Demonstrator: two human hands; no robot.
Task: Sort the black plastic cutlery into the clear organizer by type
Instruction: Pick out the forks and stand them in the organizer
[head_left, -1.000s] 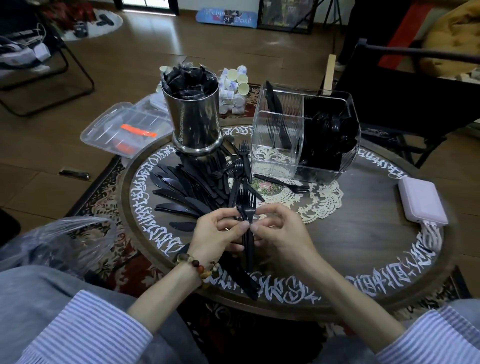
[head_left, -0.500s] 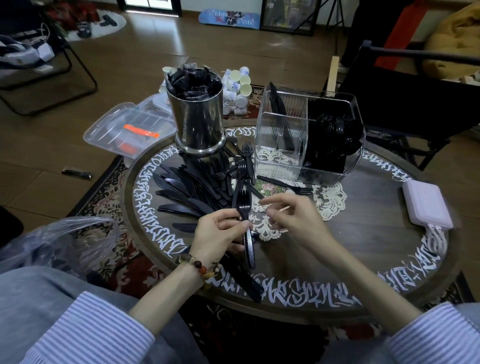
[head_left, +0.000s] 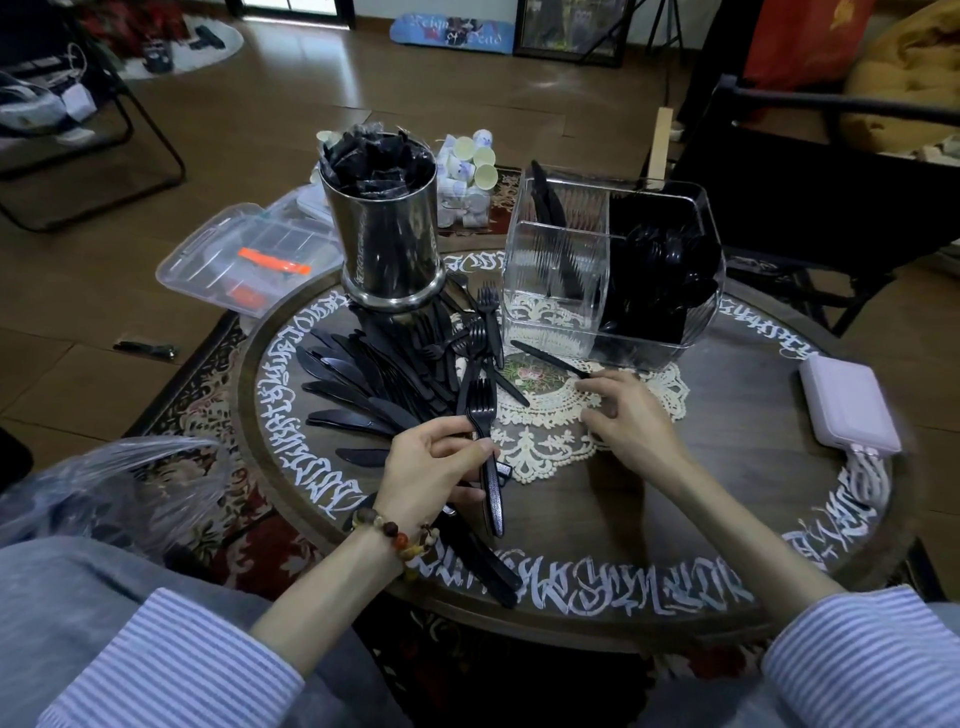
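My left hand (head_left: 434, 465) grips a bunch of black forks (head_left: 484, 415), tines pointing away from me, above the round table's near side. My right hand (head_left: 626, 415) rests on the lace doily (head_left: 545, 441), its fingertips touching the end of a lone black fork (head_left: 548, 358) lying in front of the clear organizer (head_left: 550, 317). The organizer's right compartment is full of black spoons (head_left: 660, 275); a few knives (head_left: 545, 208) stand in its back left compartment. A pile of loose black knives and forks (head_left: 374, 384) lies on the table's left half.
A steel canister (head_left: 387, 244) stuffed with black wrappers stands behind the pile. A pink power bank (head_left: 852, 405) lies at the table's right edge. A clear lidded box (head_left: 244, 254) sits on the floor to the left, a plastic bag (head_left: 104, 493) by my left knee.
My right hand let go of the forks held by my left hand and moved right and forward to the lone fork before the organizer. My left hand kept hold of its forks.
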